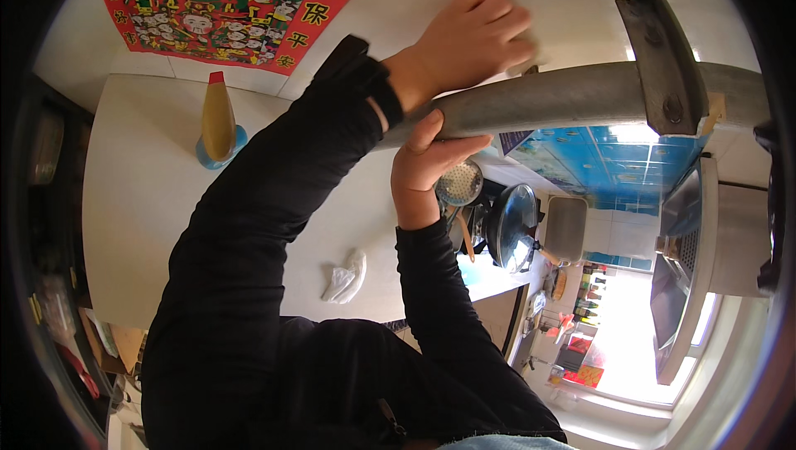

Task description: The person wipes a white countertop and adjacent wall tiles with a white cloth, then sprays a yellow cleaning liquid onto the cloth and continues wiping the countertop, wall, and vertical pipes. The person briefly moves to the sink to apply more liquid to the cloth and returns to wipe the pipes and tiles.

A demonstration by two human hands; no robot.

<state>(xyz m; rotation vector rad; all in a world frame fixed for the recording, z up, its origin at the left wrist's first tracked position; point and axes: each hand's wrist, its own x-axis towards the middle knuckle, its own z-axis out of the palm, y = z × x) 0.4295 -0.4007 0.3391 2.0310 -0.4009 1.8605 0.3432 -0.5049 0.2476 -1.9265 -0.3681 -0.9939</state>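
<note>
My left hand point(476, 42), in a black sleeve, is curled against the pale wall just above a thick grey pipe point(547, 98). Its fingers are blurred, and a small greyish thing beside them is too unclear to name. My right hand point(435, 154) has its thumb and a finger spread, touching the lower side of the pipe, where the left wrist crosses close by. A metal bracket point(668, 70) with bolts sits around the pipe further right. Below my hands, a crumpled white tissue or cloth point(348, 277) lies on a white surface point(143, 213).
A yellow bottle with a red tip point(217, 117) stands at the left, by a blue round object point(239, 139). A red printed poster point(211, 14) hangs behind. To the right are a perforated strainer point(460, 182), a lidded wok point(513, 226), a metal tray point(566, 226) and a range hood point(684, 263).
</note>
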